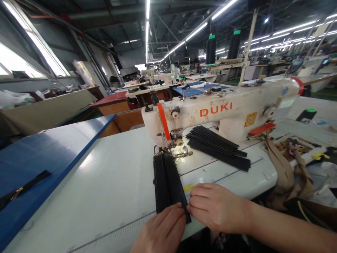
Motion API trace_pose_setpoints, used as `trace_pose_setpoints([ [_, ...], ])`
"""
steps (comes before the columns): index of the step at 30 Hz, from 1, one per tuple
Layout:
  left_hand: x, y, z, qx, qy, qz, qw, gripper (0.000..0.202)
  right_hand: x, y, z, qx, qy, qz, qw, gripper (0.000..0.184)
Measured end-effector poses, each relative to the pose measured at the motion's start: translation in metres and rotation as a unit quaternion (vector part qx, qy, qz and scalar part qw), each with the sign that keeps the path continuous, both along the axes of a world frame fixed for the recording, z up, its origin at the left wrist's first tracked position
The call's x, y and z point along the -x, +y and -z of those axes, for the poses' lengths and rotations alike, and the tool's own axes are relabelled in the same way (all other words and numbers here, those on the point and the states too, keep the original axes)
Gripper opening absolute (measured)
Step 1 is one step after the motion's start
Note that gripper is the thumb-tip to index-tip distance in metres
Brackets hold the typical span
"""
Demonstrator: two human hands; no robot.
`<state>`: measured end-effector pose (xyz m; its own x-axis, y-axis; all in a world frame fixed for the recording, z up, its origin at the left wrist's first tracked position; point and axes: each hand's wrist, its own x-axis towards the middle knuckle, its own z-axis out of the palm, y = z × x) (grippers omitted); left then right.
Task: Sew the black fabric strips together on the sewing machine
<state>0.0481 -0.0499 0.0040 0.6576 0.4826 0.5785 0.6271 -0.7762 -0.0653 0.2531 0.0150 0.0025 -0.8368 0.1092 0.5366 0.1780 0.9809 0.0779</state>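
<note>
- While both hands sit at the near edge of the sewing table [105, 189], the left hand [161, 230] lies flat on the near end of the black strip piece [165, 182], pressing down on it rather than wrapping around it.
- Just beside it, the right hand [214, 207] has its fingertips [192, 208] on the piece's near right corner. It seems to pinch the edge, though the hand hides the thumb.
- Two long black bands lying side by side make up the piece. Its long axis runs straight away from the person, with the far end at the presser foot [172, 151] of the DUKI sewing machine [226, 112] and the near end under the fingers.
- Both hands are thus at the end opposite the needle. The left is over the piece's midline and the right comes in from the side.
- On the machine bed to the right, a stack of loose black strips [218, 149] lies angled, well apart from the hands.
- To the left, a blue table [52, 151] bears a dark zipper piece [21, 189].
</note>
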Motion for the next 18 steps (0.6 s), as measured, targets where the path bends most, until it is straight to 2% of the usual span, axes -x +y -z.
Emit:
trace_pose_setpoints([
  [5, 0.001, -0.003, -0.002, -0.018, 0.025, 0.003, 1.0, 0.036, -0.002, -0.001, 0.002, 0.037, -0.006, 0.015, 0.999, 0.023],
  [12, 0.008, -0.006, -0.003, -0.005, 0.068, 0.014, 0.998, 0.033, -0.009, -0.006, 0.01, 0.114, 0.004, 0.025, 0.993, 0.023],
  [18, 0.01, -0.004, 0.005, -0.022, 0.088, 0.01, 0.996, 0.037, -0.01, -0.008, 0.01, 0.144, 0.019, 0.022, 0.989, 0.025],
])
